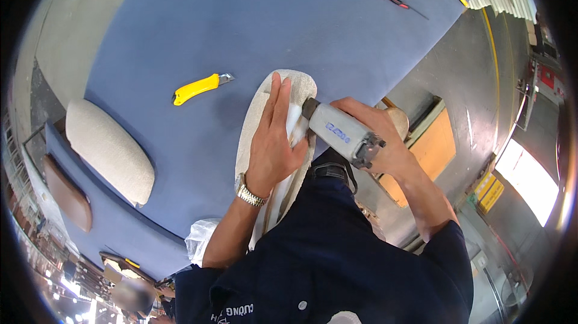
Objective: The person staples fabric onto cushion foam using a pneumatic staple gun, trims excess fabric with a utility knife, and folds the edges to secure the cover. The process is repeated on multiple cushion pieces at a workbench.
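You are working at the near edge of the blue table [198, 17], with the beige upholstered pad [256, 113] standing on its edge against your body. Your left hand [272, 143] is lying open and flat on the pad, fingers stretched toward the far end, and it is pressing the fabric and the white lining down beside the tool. Your right hand [376, 137] is closed around the grey pneumatic stapler [340, 132], and the nose of the tool is touching the pad just beside your left thumb. I cannot tell if a finger is on the trigger, because the tool body is hiding it.

To do this step well, I think you are needing to keep the fabric tight before each shot, so keep pulling with the flat palm and not only with the fingertips. The thumb is sitting very near to the nose of the stapler; it is safer to slide this hand a little away along the pad, so that a slipping tool is not reaching the skin. Try holding the nose square against the pad, because a tilted nose is probably leaving the fastener half out.

The yellow utility knife [198, 87] is lying on the table to your left, well apart from the pad, and its blade seems to be out, so mind it when you are turning the pad. A second beige pad [108, 151] is resting at the left edge of the table.
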The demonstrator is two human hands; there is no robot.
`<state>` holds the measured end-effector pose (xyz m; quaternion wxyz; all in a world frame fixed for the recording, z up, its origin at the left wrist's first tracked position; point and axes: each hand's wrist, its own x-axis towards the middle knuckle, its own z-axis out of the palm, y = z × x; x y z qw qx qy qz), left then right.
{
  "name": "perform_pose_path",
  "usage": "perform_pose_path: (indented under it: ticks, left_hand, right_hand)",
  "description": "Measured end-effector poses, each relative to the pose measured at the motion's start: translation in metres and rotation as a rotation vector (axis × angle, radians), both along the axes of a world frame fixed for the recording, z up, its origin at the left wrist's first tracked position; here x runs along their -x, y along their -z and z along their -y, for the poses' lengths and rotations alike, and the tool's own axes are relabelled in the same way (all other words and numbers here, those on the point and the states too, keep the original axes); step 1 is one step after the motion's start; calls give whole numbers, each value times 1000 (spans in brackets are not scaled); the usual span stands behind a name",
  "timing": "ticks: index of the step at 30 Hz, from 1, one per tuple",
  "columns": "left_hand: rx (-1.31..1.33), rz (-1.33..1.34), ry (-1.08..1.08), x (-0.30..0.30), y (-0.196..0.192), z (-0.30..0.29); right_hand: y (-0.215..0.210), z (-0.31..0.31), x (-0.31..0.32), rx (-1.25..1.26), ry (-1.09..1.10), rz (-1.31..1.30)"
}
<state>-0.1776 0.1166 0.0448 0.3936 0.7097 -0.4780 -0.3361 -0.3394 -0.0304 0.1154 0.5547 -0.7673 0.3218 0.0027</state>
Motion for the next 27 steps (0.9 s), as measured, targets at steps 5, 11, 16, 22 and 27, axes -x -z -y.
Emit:
perform_pose_path:
  ticks: [5,11,16,22,27]
  left_hand:
    - [21,31,51,0,4,-3]
    - [-23,148,67,2,-8,-10]
    - [-221,232,22,12,-24,-18]
    - [-262,226,37,20,-22,-8]
    - [-355,149,-69,21,-36,-16]
  right_hand:
    - [32,-5,25,62,28,249]
    - [37,13,65,192,111,389]
    - [66,73,57,513,201,-189]
    - [172,98,74,653,171,-195]
    - [138,52,51,358,46,178]
